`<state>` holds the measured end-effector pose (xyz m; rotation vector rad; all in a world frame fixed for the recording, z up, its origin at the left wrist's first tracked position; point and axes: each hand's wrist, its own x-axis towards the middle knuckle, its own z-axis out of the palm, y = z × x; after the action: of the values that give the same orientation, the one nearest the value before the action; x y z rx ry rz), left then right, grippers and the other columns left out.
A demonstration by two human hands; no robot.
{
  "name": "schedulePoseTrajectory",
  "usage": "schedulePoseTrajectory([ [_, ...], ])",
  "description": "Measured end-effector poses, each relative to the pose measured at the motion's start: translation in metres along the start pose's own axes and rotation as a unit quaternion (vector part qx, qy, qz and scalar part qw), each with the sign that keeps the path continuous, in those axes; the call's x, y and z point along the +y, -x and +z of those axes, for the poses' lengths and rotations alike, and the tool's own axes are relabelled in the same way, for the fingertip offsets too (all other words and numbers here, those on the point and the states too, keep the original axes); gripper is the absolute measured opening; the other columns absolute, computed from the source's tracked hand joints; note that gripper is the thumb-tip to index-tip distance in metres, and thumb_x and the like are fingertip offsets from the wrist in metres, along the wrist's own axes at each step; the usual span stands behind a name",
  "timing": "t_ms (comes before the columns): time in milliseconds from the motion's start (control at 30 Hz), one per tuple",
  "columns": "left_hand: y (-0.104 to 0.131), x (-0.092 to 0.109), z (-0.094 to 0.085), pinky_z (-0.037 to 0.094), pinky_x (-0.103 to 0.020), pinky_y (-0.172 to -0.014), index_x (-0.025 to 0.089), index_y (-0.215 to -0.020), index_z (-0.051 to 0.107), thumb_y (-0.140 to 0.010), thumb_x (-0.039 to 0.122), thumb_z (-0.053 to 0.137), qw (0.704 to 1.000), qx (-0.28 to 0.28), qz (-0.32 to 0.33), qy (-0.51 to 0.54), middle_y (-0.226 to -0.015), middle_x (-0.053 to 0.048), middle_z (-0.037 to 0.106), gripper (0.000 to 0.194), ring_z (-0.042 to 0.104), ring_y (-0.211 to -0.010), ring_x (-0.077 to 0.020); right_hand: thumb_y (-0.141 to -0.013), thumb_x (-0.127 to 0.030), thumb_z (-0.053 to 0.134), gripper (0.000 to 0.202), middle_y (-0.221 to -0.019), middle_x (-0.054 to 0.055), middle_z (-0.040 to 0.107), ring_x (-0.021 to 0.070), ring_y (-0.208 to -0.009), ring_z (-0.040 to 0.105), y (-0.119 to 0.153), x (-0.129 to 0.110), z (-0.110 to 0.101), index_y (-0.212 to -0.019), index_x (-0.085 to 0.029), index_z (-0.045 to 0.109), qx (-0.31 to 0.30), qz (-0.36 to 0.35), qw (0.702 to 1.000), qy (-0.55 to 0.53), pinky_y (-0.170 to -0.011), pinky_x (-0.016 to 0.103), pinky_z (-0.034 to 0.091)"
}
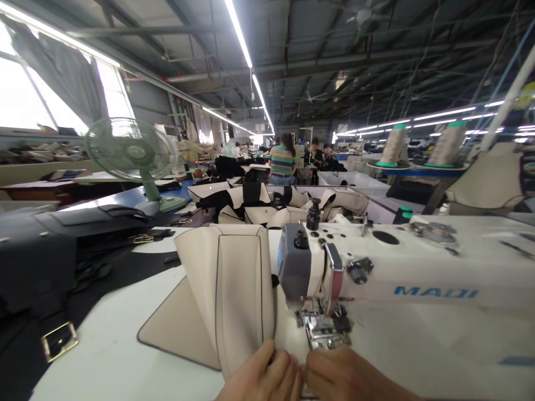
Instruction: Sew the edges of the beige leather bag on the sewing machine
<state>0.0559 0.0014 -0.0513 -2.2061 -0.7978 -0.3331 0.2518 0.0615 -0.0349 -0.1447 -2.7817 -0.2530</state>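
A beige panel with dark edging [240,278] stands curved on the white sewing table, left of the sewing machine [397,267]. At its lower edge my left hand [267,374] is closed, the thumb pressed against the fingers on the panel. Close beside it, to the right, my right hand [334,372] is curled just in front of the metal presser foot [324,331]; what its fingers hold, if anything, is hidden. A flat beige flap [179,323] lies under the panel on the left.
Dark bag pieces with a gold buckle [59,341] lie at the left. A green fan [136,150] stands behind them. Beyond the machine is a bin of beige pieces [267,214]. Thread cones [393,146] stand at the right. A person in a striped top [282,161] is farther back.
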Motion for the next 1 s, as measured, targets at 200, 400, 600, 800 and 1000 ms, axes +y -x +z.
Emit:
schedulePoseTrajectory([
  [200, -0.015, -0.021, -0.019, 0.044, -0.036, -0.076, 0.012, -0.089, 0.057, -0.090, 0.020, 0.064, 0.995, -0.089, 0.007, 0.054, -0.081, -0.004, 0.052, 0.012, 0.048, -0.074, -0.0199, -0.095, -0.002, 0.043, 0.020, -0.080, 0.003, 0.052, 0.0160, -0.066, 0.046, -0.003, 0.008, -0.003, -0.080, -0.013, 0.051, -0.021, 0.035, 0.999, -0.033, -0.054, 0.029, 0.033],
  [400, -0.033, -0.077, -0.068, 0.004, -0.052, -0.113, 0.023, -0.126, 0.044, -0.064, 0.051, 0.090, 0.950, -0.230, 0.007, 0.209, -0.136, -0.007, 0.036, 0.082, 0.025, -0.130, -0.0284, -0.094, -0.002, 0.048, 0.012, -0.087, 0.003, 0.051, 0.0171, -0.074, 0.046, 0.002, 0.006, -0.010, -0.088, -0.013, 0.051, -0.052, 0.053, 0.996, -0.057, -0.063, 0.029, 0.036],
  [600, -0.040, -0.079, -0.056, 0.026, -0.045, -0.104, 0.015, -0.093, 0.051, -0.078, 0.054, 0.080, 0.963, -0.203, 0.071, 0.165, -0.097, -0.005, 0.049, 0.051, 0.046, -0.097, -0.0254, -0.093, -0.001, 0.045, 0.015, -0.083, 0.004, 0.051, 0.0183, -0.071, 0.043, 0.003, -0.001, -0.011, -0.084, -0.011, 0.053, -0.016, 0.009, 1.000, 0.009, -0.059, 0.031, 0.034],
  [800, -0.031, -0.055, -0.044, 0.037, -0.037, -0.078, 0.012, -0.086, 0.053, -0.095, 0.011, 0.057, 0.977, -0.115, 0.136, 0.116, -0.085, -0.004, 0.044, 0.010, 0.043, -0.081, -0.0211, -0.089, 0.002, 0.041, 0.021, -0.078, 0.005, 0.047, 0.0192, -0.066, 0.042, 0.001, -0.012, -0.008, -0.079, -0.011, 0.054, 0.011, -0.021, 0.994, 0.106, -0.052, 0.033, 0.028],
  [1000, -0.026, -0.034, -0.027, 0.033, -0.035, -0.065, 0.010, -0.076, 0.054, -0.095, 0.009, 0.055, 0.980, -0.038, 0.126, 0.149, -0.081, -0.003, 0.043, 0.019, 0.042, -0.074, -0.0191, -0.086, 0.006, 0.029, 0.030, -0.079, 0.007, 0.049, 0.0199, -0.067, 0.045, 0.009, -0.029, 0.005, -0.083, -0.009, 0.055, 0.082, 0.061, 0.992, 0.069, -0.055, 0.033, 0.033],
])
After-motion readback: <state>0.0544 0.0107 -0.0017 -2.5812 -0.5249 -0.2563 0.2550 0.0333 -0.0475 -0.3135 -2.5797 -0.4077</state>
